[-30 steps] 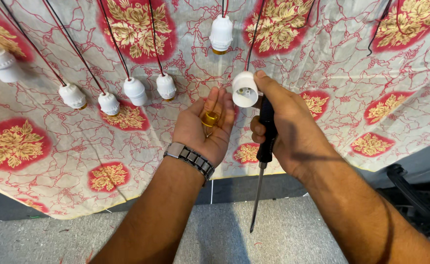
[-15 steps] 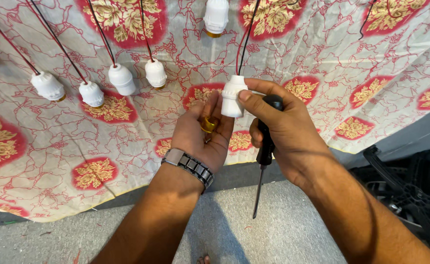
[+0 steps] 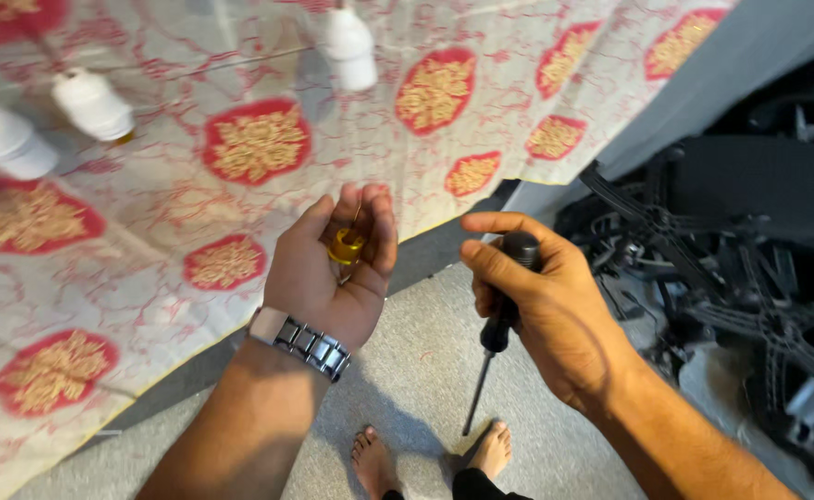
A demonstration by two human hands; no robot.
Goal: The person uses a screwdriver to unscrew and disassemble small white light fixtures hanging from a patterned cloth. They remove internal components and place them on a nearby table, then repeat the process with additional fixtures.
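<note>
Brass fitting (image 3: 346, 246) rests in cupped left hand (image 3: 328, 273).

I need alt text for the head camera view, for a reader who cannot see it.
The left hand cups a small brass fitting; the right hand grips a black-handled screwdriver, tip down. White lamp holders hang before a red-patterned cloth.

The table's edge runs from the lower left up to the upper right, and its red and gold cloth (image 3: 240, 185) hangs over it. White lamp holders (image 3: 92, 104) sit near the far left of the table, and one more (image 3: 349, 46) sits at the top. The cloth between them and the edge is bare, so a hand can pass there. The grey floor (image 3: 407, 370) below is open too. On the right, black chair parts (image 3: 749, 241) block the way.
</note>
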